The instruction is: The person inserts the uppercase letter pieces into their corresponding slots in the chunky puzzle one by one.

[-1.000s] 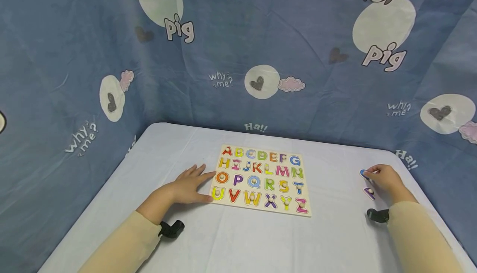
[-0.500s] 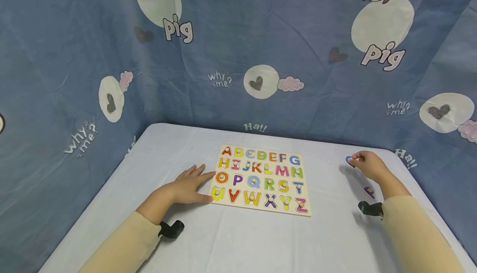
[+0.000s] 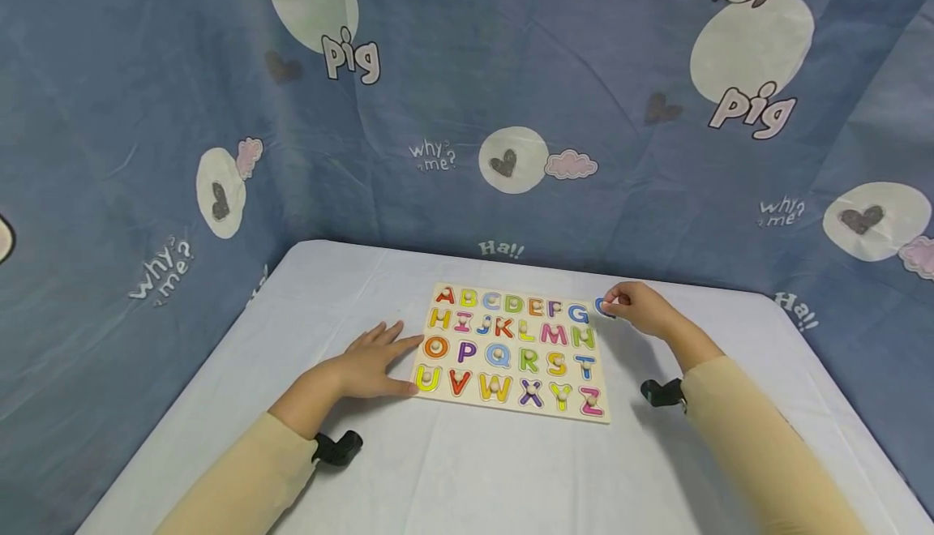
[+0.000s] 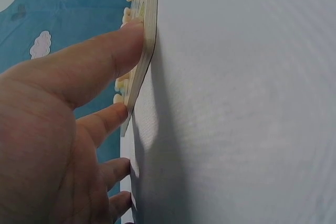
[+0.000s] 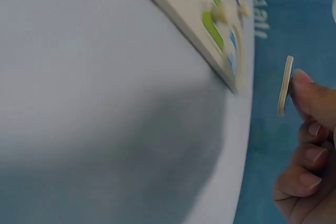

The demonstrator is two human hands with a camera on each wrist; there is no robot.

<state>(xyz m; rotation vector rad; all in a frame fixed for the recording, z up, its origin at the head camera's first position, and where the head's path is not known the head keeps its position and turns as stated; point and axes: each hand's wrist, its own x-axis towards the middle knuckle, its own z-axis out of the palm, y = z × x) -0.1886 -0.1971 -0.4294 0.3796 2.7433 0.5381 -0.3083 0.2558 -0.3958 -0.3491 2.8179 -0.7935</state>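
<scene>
A wooden alphabet puzzle board (image 3: 503, 412) with colourful letters lies flat on the white table, most letters bearing small round knobs. My left hand (image 3: 372, 365) is spread at its left side, with thumb and index fingertip touching the board's edge, which the left wrist view also shows. Near the board's upper right corner, my right hand (image 3: 642, 308) pinches a blue letter puzzle piece (image 3: 601, 306) above the table. In the right wrist view the piece (image 5: 285, 86) appears edge-on; the fingers partly hide its shape. Beside it on the board, the blue G spot (image 3: 578, 314) shows no knob.
The white table (image 3: 511, 478) reaches to a blue printed cloth backdrop (image 3: 409, 113) behind and at both sides. A black wrist camera (image 3: 662, 393) sticks out from the right sleeve, another (image 3: 339, 448) from the left.
My right hand has carried the blue letter piece leftward from the table's right side to the board's corner. The purple piece there is now hidden behind the right arm. The left hand stays put.
</scene>
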